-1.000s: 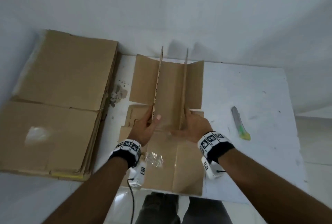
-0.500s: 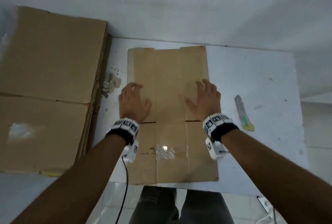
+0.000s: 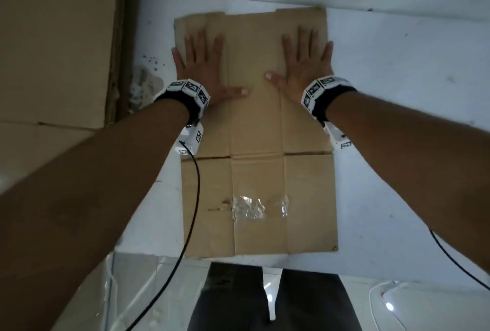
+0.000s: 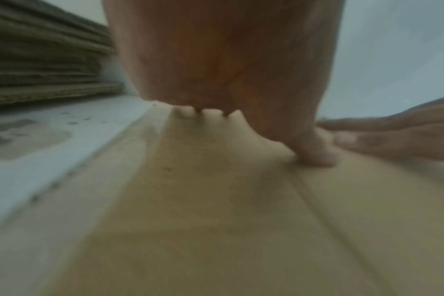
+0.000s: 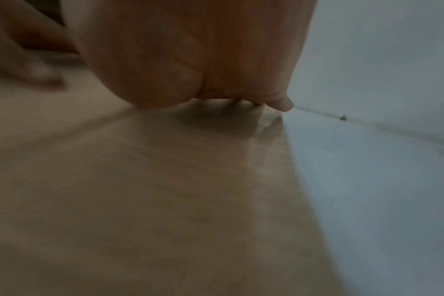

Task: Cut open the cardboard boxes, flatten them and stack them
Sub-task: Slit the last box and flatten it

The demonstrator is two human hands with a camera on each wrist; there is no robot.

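Note:
A flattened brown cardboard box [image 3: 257, 171] lies on the white table [image 3: 397, 118], its far end near the wall, a patch of crumpled clear tape [image 3: 249, 207] on its near half. My left hand [image 3: 201, 65] lies flat with straight spread fingers on the box's far left part. My right hand [image 3: 305, 62] lies flat the same way on the far right part. The left wrist view shows my left palm [image 4: 228, 60] down on the cardboard [image 4: 216, 220]; the right wrist view shows my right palm [image 5: 190, 56] down on the cardboard [image 5: 139, 200].
A stack of larger flattened cardboard [image 3: 53, 52] lies at the left, its layered edge [image 4: 38, 70] close to my left hand. A torn paper scrap [image 3: 144, 82] sits between stack and box. Wrist cables [image 3: 185, 224] hang over the table's near edge.
The two upright flaps that my hands held went down flat. Both hands then slid along the cardboard toward the far end, fingers spread. The view moved closer, and the cutter at the right is out of frame.

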